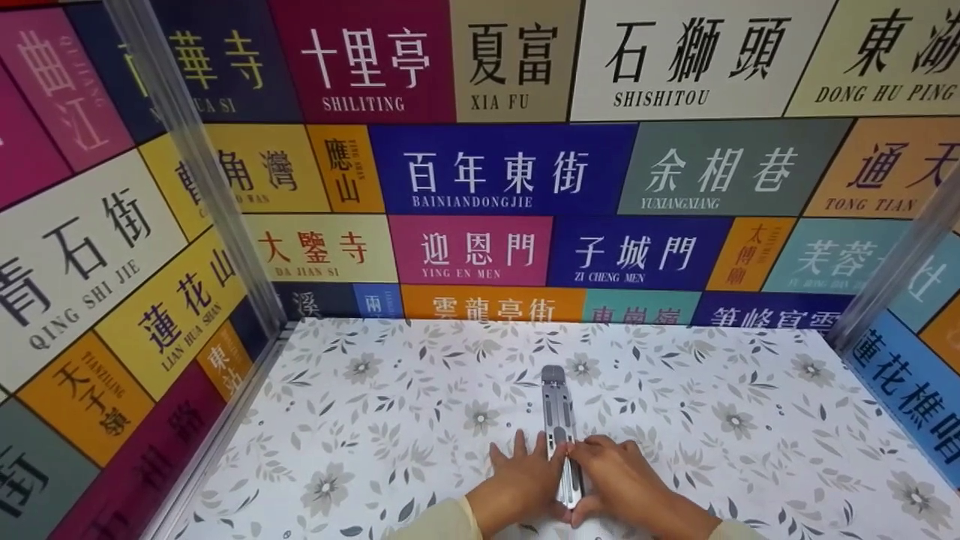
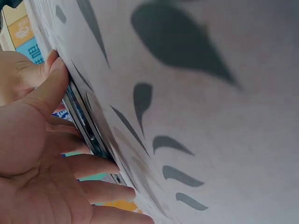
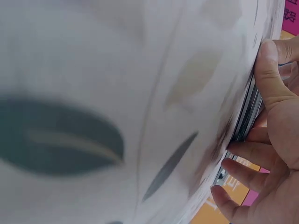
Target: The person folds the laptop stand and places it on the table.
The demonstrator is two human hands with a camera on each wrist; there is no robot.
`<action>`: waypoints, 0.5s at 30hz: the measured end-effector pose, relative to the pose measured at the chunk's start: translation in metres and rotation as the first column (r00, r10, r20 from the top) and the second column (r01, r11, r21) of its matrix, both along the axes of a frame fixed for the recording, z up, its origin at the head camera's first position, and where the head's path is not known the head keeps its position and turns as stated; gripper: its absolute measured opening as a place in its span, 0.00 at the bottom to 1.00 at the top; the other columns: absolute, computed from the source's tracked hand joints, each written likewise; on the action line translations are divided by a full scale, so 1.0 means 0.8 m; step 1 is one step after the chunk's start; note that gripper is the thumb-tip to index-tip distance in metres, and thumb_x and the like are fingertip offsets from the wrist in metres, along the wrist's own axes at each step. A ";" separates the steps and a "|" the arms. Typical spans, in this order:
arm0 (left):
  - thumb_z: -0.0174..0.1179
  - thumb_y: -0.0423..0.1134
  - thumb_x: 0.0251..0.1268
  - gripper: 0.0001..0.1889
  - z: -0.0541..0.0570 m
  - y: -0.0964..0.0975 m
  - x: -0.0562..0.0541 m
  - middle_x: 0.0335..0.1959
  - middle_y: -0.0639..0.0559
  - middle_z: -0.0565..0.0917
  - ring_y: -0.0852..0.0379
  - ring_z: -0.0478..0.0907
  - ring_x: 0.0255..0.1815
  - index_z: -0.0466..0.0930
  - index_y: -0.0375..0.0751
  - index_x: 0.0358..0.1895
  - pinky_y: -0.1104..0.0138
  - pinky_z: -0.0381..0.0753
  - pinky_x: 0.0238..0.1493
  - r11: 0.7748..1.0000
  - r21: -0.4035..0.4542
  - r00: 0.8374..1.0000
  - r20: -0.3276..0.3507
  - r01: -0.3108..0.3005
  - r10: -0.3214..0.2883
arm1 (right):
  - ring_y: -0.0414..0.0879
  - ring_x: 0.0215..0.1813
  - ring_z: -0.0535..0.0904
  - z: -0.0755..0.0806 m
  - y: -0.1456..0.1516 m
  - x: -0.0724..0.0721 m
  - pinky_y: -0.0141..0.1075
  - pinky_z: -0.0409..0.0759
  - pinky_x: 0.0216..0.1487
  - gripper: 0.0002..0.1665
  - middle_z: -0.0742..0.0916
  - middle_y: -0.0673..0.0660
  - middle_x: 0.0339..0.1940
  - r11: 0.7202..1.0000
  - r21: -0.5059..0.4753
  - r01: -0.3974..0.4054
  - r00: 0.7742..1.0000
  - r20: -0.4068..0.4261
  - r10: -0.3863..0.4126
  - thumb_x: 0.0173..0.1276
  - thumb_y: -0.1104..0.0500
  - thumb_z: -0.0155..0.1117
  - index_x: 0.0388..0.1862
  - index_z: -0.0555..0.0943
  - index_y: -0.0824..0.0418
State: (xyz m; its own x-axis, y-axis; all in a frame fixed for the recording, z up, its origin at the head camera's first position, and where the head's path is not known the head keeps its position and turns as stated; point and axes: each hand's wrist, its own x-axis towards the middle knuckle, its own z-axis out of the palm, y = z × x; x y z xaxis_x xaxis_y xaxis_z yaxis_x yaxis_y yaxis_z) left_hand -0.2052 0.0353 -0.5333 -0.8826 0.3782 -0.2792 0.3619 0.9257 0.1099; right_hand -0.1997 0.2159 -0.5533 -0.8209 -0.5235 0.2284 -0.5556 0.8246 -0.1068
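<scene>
A folded grey metal laptop stand [image 1: 557, 409], long and narrow with slots along its bars, lies on the floral-patterned table, pointing away from me. My left hand [image 1: 517, 484] holds the left side of its near half, the thumb by the near end and the other fingers spread over the cloth. From the opposite side my right hand [image 1: 619, 480] grips the same half between thumb and fingers. The left wrist view shows the stacked bars [image 2: 86, 121] edge-on beside the left thumb [image 2: 56, 86]. In the right wrist view the right thumb [image 3: 270, 74] presses against the stand's edge [image 3: 247, 109].
White cloth with grey flowers and leaves covers the table [image 1: 375, 435]. Colourful panels with Chinese lettering [image 1: 495, 169] rise behind it and at both sides. Clear upright posts stand at the left corner [image 1: 214, 180] and right corner [image 1: 892, 277].
</scene>
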 end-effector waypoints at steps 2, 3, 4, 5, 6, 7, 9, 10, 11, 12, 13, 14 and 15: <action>0.74 0.74 0.37 0.59 0.000 0.001 -0.001 0.80 0.51 0.64 0.35 0.59 0.80 0.59 0.66 0.79 0.28 0.62 0.68 1.000 0.007 1.000 -0.014 -0.003 0.003 | 0.56 0.58 0.81 -0.001 0.001 -0.004 0.53 0.76 0.44 0.63 0.89 0.57 0.53 1.000 -0.003 -0.006 1.000 0.007 0.006 0.24 0.21 0.72 0.59 0.82 0.56; 0.74 0.74 0.36 0.59 0.001 0.001 -0.001 0.80 0.51 0.64 0.35 0.59 0.80 0.59 0.66 0.79 0.28 0.61 0.68 1.000 0.009 1.000 -0.019 -0.006 0.006 | 0.56 0.59 0.81 -0.001 0.002 -0.006 0.54 0.77 0.46 0.63 0.88 0.58 0.54 1.000 0.000 -0.011 1.000 0.008 0.011 0.24 0.21 0.71 0.59 0.82 0.56; 0.74 0.74 0.36 0.60 0.000 0.001 -0.001 0.80 0.51 0.64 0.35 0.59 0.80 0.60 0.66 0.79 0.28 0.61 0.68 1.000 0.010 1.000 -0.023 -0.007 0.008 | 0.57 0.60 0.81 -0.001 0.002 -0.007 0.54 0.78 0.47 0.63 0.88 0.59 0.54 1.000 0.002 -0.020 1.000 0.005 0.020 0.25 0.20 0.71 0.59 0.82 0.57; 0.74 0.74 0.36 0.60 -0.001 0.001 -0.002 0.80 0.51 0.64 0.35 0.59 0.80 0.60 0.66 0.79 0.28 0.62 0.68 1.000 0.010 1.000 -0.025 -0.008 0.008 | 0.58 0.61 0.81 -0.002 0.003 -0.007 0.55 0.78 0.48 0.63 0.88 0.59 0.55 1.000 0.004 -0.030 1.000 0.000 0.030 0.26 0.20 0.70 0.60 0.82 0.57; 0.74 0.74 0.36 0.60 -0.001 0.001 -0.002 0.80 0.51 0.64 0.35 0.59 0.80 0.60 0.65 0.79 0.28 0.62 0.68 1.000 0.011 1.000 -0.026 -0.007 0.007 | 0.58 0.61 0.80 -0.002 0.004 -0.007 0.55 0.78 0.49 0.63 0.88 0.60 0.55 0.999 0.006 -0.040 0.999 -0.006 0.040 0.26 0.20 0.69 0.60 0.82 0.57; 0.74 0.74 0.36 0.59 -0.003 0.000 -0.003 0.80 0.51 0.64 0.35 0.59 0.80 0.60 0.65 0.79 0.28 0.62 0.68 1.000 0.014 1.000 -0.025 -0.005 0.005 | 0.58 0.62 0.80 -0.002 0.004 -0.007 0.54 0.78 0.49 0.63 0.88 0.59 0.55 0.999 0.008 -0.050 0.999 -0.015 0.050 0.27 0.20 0.69 0.60 0.82 0.57; 0.73 0.74 0.39 0.58 -0.004 -0.001 -0.003 0.80 0.50 0.64 0.36 0.60 0.79 0.59 0.65 0.80 0.28 0.62 0.67 1.000 0.014 1.000 -0.022 0.011 -0.010 | 0.59 0.61 0.80 -0.001 0.006 -0.007 0.54 0.78 0.47 0.62 0.88 0.58 0.54 0.998 0.013 -0.068 0.997 -0.032 0.069 0.28 0.20 0.68 0.60 0.81 0.58; 0.72 0.74 0.40 0.58 -0.004 -0.003 -0.004 0.80 0.50 0.64 0.36 0.60 0.79 0.59 0.65 0.80 0.29 0.63 0.67 1.000 0.016 1.000 -0.023 0.021 -0.021 | 0.59 0.61 0.80 -0.001 0.007 -0.006 0.55 0.78 0.47 0.62 0.88 0.57 0.54 0.997 0.009 -0.076 0.997 -0.032 0.077 0.29 0.20 0.68 0.61 0.81 0.58; 0.71 0.75 0.41 0.57 -0.004 -0.004 -0.005 0.80 0.50 0.64 0.36 0.60 0.79 0.59 0.65 0.80 0.29 0.63 0.67 0.999 0.018 0.999 -0.020 0.032 -0.031 | 0.59 0.61 0.80 0.000 0.008 -0.006 0.56 0.78 0.47 0.62 0.88 0.56 0.55 0.997 0.004 -0.083 0.996 -0.024 0.084 0.31 0.21 0.68 0.62 0.81 0.58; 0.70 0.75 0.43 0.56 -0.004 -0.007 -0.005 0.80 0.50 0.64 0.36 0.60 0.79 0.58 0.65 0.80 0.29 0.63 0.67 0.999 0.023 0.999 -0.016 0.043 -0.042 | 0.60 0.62 0.79 0.001 0.009 -0.005 0.57 0.77 0.47 0.61 0.88 0.56 0.56 0.996 -0.004 -0.088 0.996 -0.006 0.088 0.33 0.21 0.68 0.63 0.80 0.58; 0.69 0.75 0.45 0.55 -0.002 -0.009 -0.005 0.80 0.50 0.64 0.37 0.60 0.79 0.58 0.65 0.80 0.29 0.63 0.67 0.998 0.031 0.999 -0.009 0.054 -0.054 | 0.60 0.63 0.78 0.002 0.011 -0.004 0.58 0.77 0.49 0.61 0.87 0.55 0.58 0.996 -0.012 -0.089 0.996 0.020 0.090 0.36 0.21 0.68 0.64 0.80 0.57; 0.68 0.75 0.47 0.54 0.000 -0.012 -0.006 0.80 0.50 0.63 0.37 0.60 0.80 0.58 0.65 0.80 0.29 0.63 0.67 0.997 0.044 0.998 -0.001 0.063 -0.064 | 0.61 0.65 0.77 0.004 0.013 -0.004 0.60 0.76 0.50 0.60 0.87 0.55 0.60 0.996 -0.020 -0.090 0.995 0.046 0.091 0.40 0.21 0.67 0.66 0.79 0.57; 0.67 0.74 0.49 0.53 0.001 -0.015 -0.006 0.81 0.49 0.63 0.37 0.59 0.80 0.57 0.65 0.80 0.29 0.62 0.67 0.996 0.064 0.998 0.008 0.065 -0.066 | 0.62 0.66 0.76 0.005 0.016 -0.003 0.62 0.75 0.53 0.58 0.86 0.56 0.61 0.996 -0.032 -0.085 0.994 0.070 0.087 0.44 0.22 0.66 0.67 0.79 0.57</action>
